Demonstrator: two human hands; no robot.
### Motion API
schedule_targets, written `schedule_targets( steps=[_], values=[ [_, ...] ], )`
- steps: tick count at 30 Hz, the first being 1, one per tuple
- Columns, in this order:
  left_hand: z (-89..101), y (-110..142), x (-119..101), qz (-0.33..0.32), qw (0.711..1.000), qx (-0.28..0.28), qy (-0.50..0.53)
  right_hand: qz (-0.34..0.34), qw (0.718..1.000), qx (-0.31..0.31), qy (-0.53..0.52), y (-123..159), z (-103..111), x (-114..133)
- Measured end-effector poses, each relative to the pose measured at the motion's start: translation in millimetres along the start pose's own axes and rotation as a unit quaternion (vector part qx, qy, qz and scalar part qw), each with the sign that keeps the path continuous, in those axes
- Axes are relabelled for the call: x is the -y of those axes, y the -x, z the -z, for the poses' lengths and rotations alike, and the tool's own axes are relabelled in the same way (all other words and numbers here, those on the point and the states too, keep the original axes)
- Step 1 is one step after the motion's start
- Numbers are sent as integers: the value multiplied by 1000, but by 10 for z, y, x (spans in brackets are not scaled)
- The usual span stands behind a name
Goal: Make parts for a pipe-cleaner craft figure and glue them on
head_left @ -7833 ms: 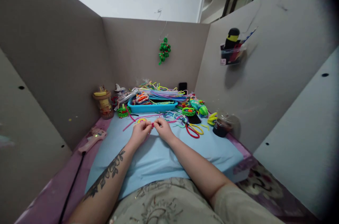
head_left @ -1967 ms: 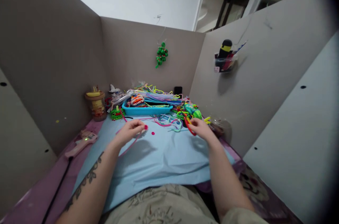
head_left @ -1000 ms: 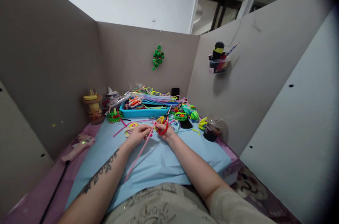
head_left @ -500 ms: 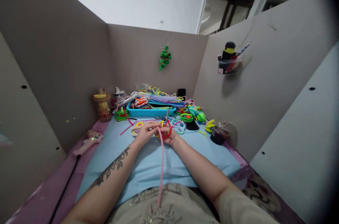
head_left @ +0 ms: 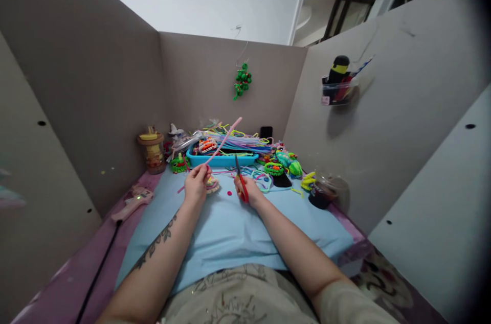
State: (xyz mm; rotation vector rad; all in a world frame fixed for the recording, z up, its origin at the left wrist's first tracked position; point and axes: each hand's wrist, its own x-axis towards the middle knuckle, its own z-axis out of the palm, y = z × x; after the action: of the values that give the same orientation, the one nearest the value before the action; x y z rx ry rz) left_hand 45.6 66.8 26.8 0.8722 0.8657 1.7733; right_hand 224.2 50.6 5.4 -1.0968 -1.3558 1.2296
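A pink pipe cleaner (head_left: pixel 225 140) is pinched in my left hand (head_left: pixel 196 182), its free end slanting up and to the right over the blue tray. My right hand (head_left: pixel 247 190) is closed round red-handled scissors (head_left: pixel 242 184), whose blades point up and away from me. Between my hands a small dark-pink round piece (head_left: pixel 229 193) lies on the light-blue cover. Just beyond my left hand sits a cream-coloured pipe-cleaner piece (head_left: pixel 213 185), partly hidden by the fingers. Several loops of coloured pipe cleaner (head_left: pixel 263 179) lie behind the scissors.
A blue tray (head_left: pixel 230 161) heaped with pipe cleaners stands at the back. Green fuzzy figures (head_left: pixel 284 160) sit at its right. A pink glue gun (head_left: pixel 132 205) with a black cord lies left, below a lidded cup (head_left: pixel 151 153). At right stands a dark cup (head_left: pixel 321 195). Partitions enclose the table.
My hands have moved apart. The pink pipe cleaner, which hung down toward my lap, now points up and away in my left hand. The scissors stay in my right hand.
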Motion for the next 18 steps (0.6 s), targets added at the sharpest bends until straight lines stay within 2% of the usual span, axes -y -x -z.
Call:
schedule_targets(
  steps=[2, 5, 7, 10, 13, 18],
  values=[
    [21, -33, 0, -10, 1000, -24, 4, 28, 988, -19, 150, 32, 14, 29],
    [25, -29, 3, -4, 999, -34, 15, 75, 936, -59, 339, 68, 16, 74],
    [11, 5, -1, 1, 1000, -13, 12, 72, 906, -59, 413, 76, 8, 82],
    [-14, 68, -11, 11, 999, 35, -4, 52, 888, -46, 455, 64, 2, 57],
    [-25, 108, -8, 20, 998, 61, -25, 38, 891, -47, 451, 43, 13, 25],
    [-17, 140, 20, 25, 994, 95, -51, 66, 892, -62, 443, 38, 28, 20]
  ],
)
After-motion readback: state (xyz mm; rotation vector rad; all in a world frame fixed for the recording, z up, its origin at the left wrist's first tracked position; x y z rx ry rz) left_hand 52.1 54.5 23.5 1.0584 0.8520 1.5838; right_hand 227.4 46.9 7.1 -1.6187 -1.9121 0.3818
